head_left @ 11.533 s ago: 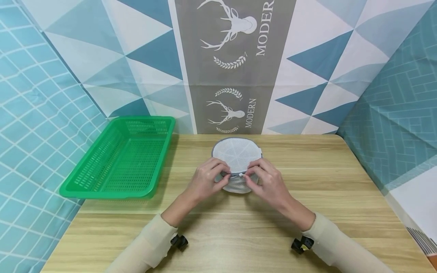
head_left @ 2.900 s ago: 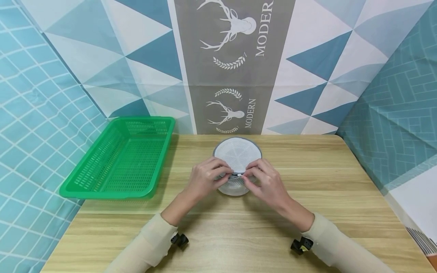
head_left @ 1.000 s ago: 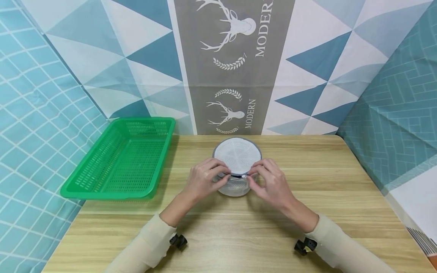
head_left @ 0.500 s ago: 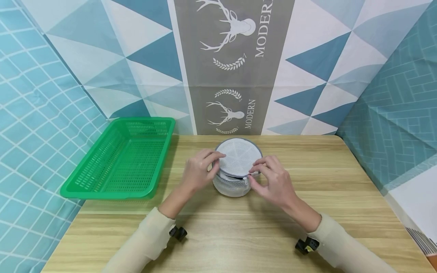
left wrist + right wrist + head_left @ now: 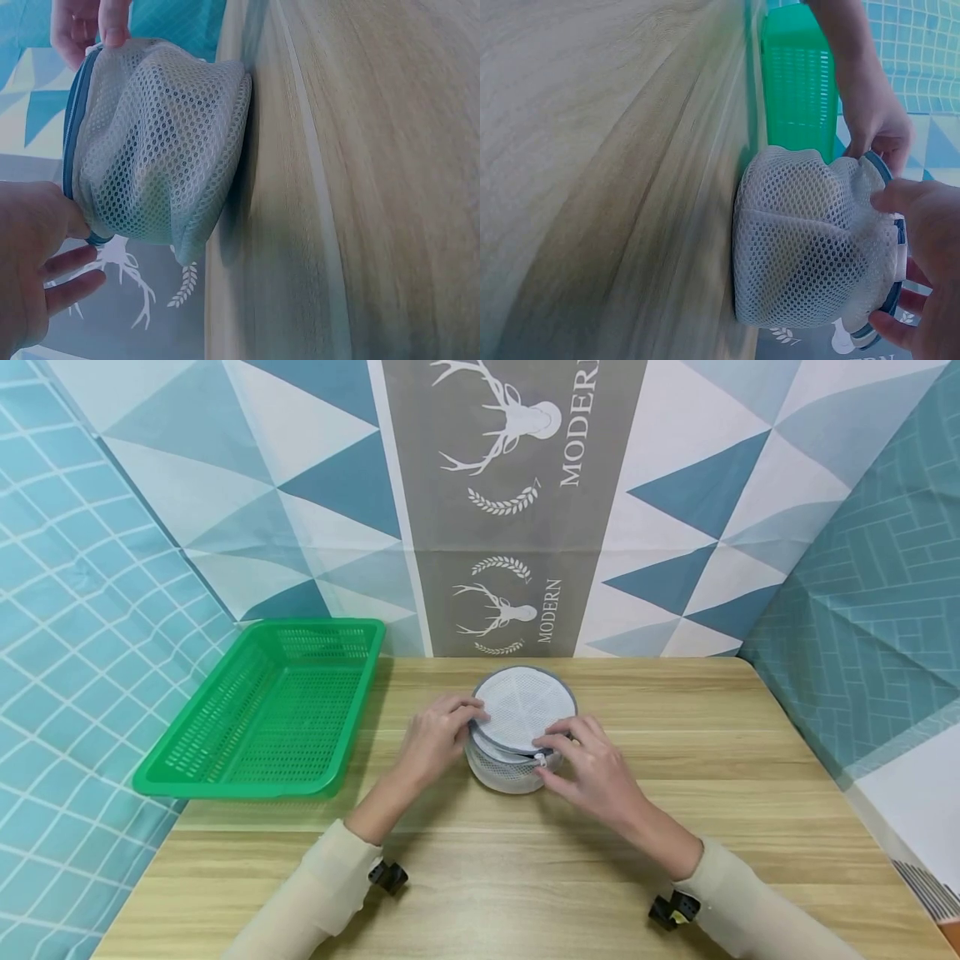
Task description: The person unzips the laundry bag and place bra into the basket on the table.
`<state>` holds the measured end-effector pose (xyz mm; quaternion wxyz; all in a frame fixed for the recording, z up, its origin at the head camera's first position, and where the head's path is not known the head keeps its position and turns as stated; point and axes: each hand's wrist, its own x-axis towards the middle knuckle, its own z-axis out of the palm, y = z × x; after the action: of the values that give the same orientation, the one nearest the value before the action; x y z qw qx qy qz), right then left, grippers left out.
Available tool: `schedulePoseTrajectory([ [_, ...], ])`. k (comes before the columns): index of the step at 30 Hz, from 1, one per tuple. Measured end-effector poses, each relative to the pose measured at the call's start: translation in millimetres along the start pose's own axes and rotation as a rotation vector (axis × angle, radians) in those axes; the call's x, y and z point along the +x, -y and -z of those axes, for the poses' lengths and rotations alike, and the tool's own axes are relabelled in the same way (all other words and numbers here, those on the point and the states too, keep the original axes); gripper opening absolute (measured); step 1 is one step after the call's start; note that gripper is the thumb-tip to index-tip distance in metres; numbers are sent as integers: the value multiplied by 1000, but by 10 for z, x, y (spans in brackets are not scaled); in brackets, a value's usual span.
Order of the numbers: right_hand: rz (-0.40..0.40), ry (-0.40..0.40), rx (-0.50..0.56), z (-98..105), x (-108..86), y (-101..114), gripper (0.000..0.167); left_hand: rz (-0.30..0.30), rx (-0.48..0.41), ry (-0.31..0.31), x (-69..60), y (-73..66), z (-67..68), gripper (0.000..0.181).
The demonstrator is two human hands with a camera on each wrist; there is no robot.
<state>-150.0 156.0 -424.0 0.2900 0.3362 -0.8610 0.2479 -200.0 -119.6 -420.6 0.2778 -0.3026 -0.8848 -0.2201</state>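
A round white mesh laundry bag [image 5: 516, 714] with a grey-edged top stands on the table, its side wall also filling the middle of the left wrist view [image 5: 161, 142]. At the front, a dark gap shows between the top and the side along the zipper. My left hand [image 5: 437, 735] pinches the bag's left rim between thumb and fingers. On the front right, my right hand [image 5: 592, 764] grips the rim beside the white zipper pull [image 5: 540, 760]. In the right wrist view, the right thumb lies on the mesh with fingers [image 5: 909, 300] behind the rim. Whatever the bag contains is hidden.
A green plastic basket [image 5: 341, 752] with perforated walls stands at the table's left. The wooden table [image 5: 480, 893] ends at a patterned backdrop [image 5: 517, 527] close behind the bag. Patterned side walls rise at left and right.
My left hand has let go of the front zipper edge and moved left to the bag's side rim. The front gap looks wider. My right hand has stayed near the zipper pull.
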Motion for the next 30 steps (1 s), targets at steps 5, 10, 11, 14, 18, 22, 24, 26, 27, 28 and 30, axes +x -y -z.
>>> schedulePoseTrajectory([
  [5, -13, -1, 6, -4, -2, -26, 32, -13, -8, -14, -14, -6, 6, 30],
  [10, -2, -28, 19, -10, 2, -98, 30, -44, -17, -49, -47, -11, 18, 24],
  [11, 2, -36, 19, -13, 4, -113, 31, -54, -20, -58, -55, -12, 19, 23],
  [14, 6, -51, 18, -19, 13, -150, 31, -82, -17, -83, -84, -13, 16, 22],
  [18, -5, -59, 16, -29, 26, -204, 32, -117, -6, -101, -125, -24, 9, 22],
  [22, -31, -60, 24, -36, 38, -257, 33, -141, 3, -105, -159, -47, 6, 23],
  [24, -42, -58, 27, -32, 42, -272, 33, -148, 2, -104, -169, -58, 9, 23],
  [26, -44, -53, 33, -24, 42, -280, 32, -153, -3, -103, -169, -65, 18, 23],
  [27, -44, -48, 33, -19, 42, -280, 32, -156, -7, -102, -166, -64, 23, 24],
  [28, -41, -43, 35, -16, 41, -280, 32, -156, -10, -101, -161, -60, 27, 25],
  [30, -32, -30, 33, -8, 40, -274, 32, -154, -17, -96, -137, -48, 40, 29],
])
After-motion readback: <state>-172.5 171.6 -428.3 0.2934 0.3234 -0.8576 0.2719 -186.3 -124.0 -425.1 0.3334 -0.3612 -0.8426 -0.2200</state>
